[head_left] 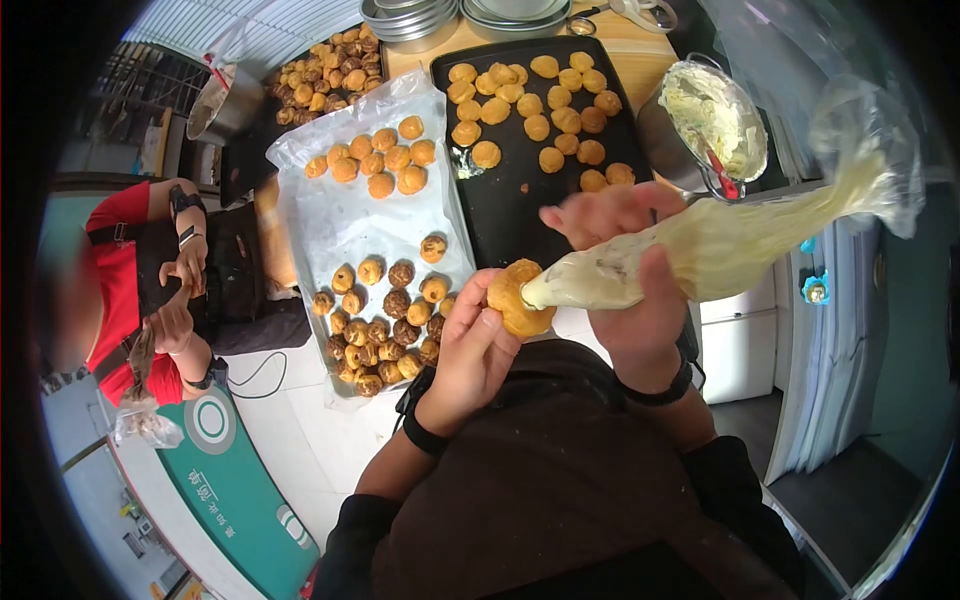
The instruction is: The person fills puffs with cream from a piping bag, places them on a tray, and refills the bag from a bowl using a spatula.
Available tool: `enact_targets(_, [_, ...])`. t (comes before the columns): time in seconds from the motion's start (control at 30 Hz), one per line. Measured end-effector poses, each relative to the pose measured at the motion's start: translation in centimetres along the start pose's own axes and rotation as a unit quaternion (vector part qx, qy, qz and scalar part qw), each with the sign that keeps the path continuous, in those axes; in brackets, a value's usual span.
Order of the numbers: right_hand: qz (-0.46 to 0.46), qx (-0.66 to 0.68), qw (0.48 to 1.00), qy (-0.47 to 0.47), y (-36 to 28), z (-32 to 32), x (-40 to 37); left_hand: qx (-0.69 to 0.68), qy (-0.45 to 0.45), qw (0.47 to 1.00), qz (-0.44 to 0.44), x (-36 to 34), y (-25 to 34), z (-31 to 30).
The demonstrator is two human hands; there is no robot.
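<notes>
A golden cream puff (517,305) sits in my left hand (472,360), pinched between thumb and fingers. The tip of a clear piping bag (725,240), filled with pale cream, presses into the puff's side. My right hand (645,325) holds the bag, thumb on the near side and fingers loosely stretched behind it. From there the bag slopes up to the right, to its twisted, crumpled end. Just beyond my hands is a dark baking tray (510,215) with several plain puffs on its far part. To the left, a paper-lined tray (350,220) carries plain and dark-striped puffs.
A metal pot (668,150) of cream with a red-handled spatula (722,175) stands at the right. Round metal pans (410,30) are stacked at the back. Another tray of puffs (330,75) lies back left. A co-worker in a red shirt (115,290) holds another bag at the left.
</notes>
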State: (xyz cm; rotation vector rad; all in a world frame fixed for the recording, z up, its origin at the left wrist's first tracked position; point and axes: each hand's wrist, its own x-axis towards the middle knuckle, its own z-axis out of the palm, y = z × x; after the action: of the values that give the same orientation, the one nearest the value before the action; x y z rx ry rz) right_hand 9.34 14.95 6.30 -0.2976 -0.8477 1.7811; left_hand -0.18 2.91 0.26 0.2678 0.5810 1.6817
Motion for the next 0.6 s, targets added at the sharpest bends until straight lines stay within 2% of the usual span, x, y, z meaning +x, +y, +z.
enact_targets(0.07, [0.016,0.028,0.998,-0.055,0.9,-1.0,-0.5,0.0,0.008,1.0,0.003,0.1,0.0,0.3])
enact_targets(0.13, [0.032,0.057,0.992,-0.11,1.3,-1.7,-0.7,0.006,-0.026,1.0,0.005,0.2,-0.3,-0.2])
enact_targets(0.2, [0.039,0.056,0.992,-0.102,1.0,-1.9,-0.5,0.027,-0.041,0.999,-0.006,0.1,-0.8,-0.9])
enact_targets(0.27, [0.06,0.136,0.983,-0.107,0.9,-2.1,-0.6,0.048,-0.057,0.997,-0.017,0.0,-0.8,-1.0])
enact_targets(0.37, [0.017,0.071,0.992,-0.106,1.1,-1.8,-0.6,0.034,-0.043,0.998,-0.035,0.0,-0.6,-0.3])
enact_targets(0.6, [0.021,0.019,0.99,-0.137,0.6,-1.7,-1.1,0.028,-0.033,0.998,-0.036,0.1,-0.5,-0.6])
